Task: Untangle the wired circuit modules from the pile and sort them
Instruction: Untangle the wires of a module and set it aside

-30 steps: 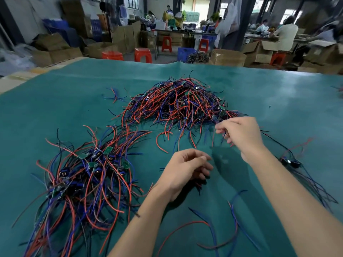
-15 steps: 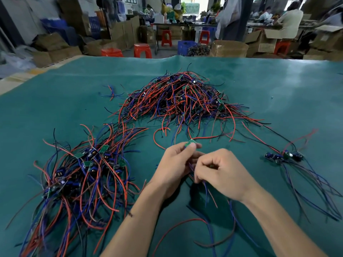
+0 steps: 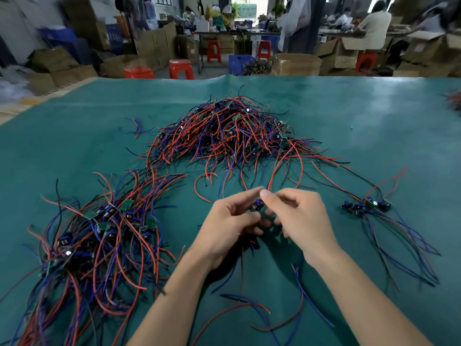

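Observation:
A tangled pile [image 3: 234, 136] of red, blue and black wires with small green circuit modules lies at the middle of the green table mat [image 3: 74, 136]. A second heap of modules [image 3: 99, 236] lies at the left. A small group of modules [image 3: 364, 207] sits at the right, their wires trailing toward me. My left hand [image 3: 229, 223] and my right hand [image 3: 296, 218] meet in front of me and pinch one small module [image 3: 258, 204] between their fingertips. Its wires [image 3: 249, 300] hang down under my hands onto the mat.
The mat's far edge [image 3: 224, 77] borders a workshop floor with red stools [image 3: 180, 68], a blue crate [image 3: 240, 63] and cardboard boxes [image 3: 296, 63]. People sit at benches far behind. More wires [image 3: 455, 97] lie at the right edge.
My right hand drew a module out of the middle pile toward me and joined my left hand. Both hands now hold it slightly higher, fingertips together.

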{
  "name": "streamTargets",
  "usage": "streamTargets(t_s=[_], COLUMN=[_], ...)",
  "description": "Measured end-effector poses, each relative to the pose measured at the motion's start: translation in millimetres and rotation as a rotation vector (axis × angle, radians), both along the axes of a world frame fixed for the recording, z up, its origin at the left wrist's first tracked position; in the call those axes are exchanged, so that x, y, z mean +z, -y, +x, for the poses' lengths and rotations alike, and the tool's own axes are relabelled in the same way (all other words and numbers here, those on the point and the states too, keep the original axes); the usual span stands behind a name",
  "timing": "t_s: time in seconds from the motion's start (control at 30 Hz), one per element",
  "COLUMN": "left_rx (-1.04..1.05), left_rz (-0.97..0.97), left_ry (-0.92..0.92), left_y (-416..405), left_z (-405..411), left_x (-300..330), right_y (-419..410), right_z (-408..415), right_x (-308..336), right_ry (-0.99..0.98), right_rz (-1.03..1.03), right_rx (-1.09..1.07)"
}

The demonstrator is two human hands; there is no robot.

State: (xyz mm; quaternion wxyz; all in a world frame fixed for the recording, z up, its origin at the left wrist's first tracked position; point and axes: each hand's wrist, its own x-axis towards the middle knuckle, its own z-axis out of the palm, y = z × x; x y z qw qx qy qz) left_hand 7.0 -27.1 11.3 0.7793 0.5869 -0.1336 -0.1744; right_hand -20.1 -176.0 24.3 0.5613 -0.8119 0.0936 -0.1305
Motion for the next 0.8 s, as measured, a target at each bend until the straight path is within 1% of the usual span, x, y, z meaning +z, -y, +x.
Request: streamTargets(t_s=[0.1,0.17,0.23,0.37,0.5,0.63,0.67,0.8], left_rx=[-0.013,-0.017,-0.024,-0.07,-0.074,-0.077,-0.078,-0.096], left_rz=[0.001,0.039,0.048,0.054,0.084,0.115,0.116,0.133], left_ry=[0.014,0.044,0.037,0.008,0.009,0.039,0.043,0.056], left_y=[-0.8,-1.3,-1.2,-1.5,-0.9,-1.2,-1.4,-1.3], left_z=[0.7,-0.5,-1.7,-1.8,-2.2,-2.7,-2.9,-3.6], left_x=[-1.9,-1.6,-1.4,-1.5,-0.6,0.3,0.8,1.7], right_y=[4.7,4.6,4.4,8.9,12.2,17.8,20.9,43.5], right_z=[2.8,3.7,4.6,6.4,6.9,7.9,8.7,12.1], right_x=[-0.6,-0.4,0.1,-1.3,-0.1,1.4,2.3,5.9], right_ry=[-0.026,-0.01,0.034,0.141,0.204,0.322,0.343,0.392], right_rz=[0.239,0.303,0.313,0.26,0.184,-0.143,-0.181,-0.058], right_rx=[0.036,0.067,0.079,0.052,0.031,-0.112,-0.162,-0.348])
